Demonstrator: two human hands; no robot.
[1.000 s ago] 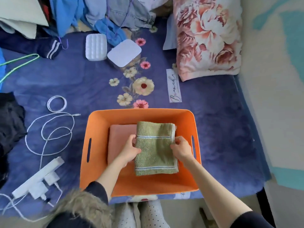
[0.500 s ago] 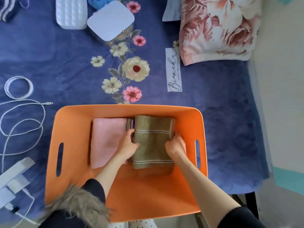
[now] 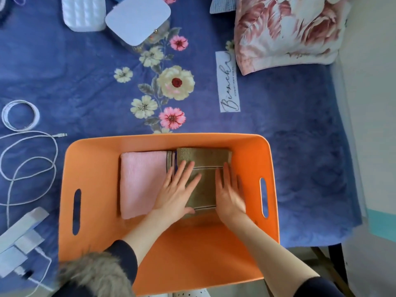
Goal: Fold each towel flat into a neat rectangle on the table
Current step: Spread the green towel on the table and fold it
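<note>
Both hands' grip released, left hand (image 3: 174, 189) and right hand (image 3: 230, 194) flat on green towel (image 3: 204, 183) in orange bin (image 3: 94, 168)

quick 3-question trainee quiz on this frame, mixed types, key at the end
1. True or false: both hands lie flat, fingers straight, on the green towel.
2. The pink towel lies: A) on the blanket, B) in the orange bin beside the green towel, C) on the pillow.
3. Fill in: the left hand also overlaps the ____ towel.

Key: 1 true, with the right hand on the towel's right side; 2 B; 3 pink.
</note>
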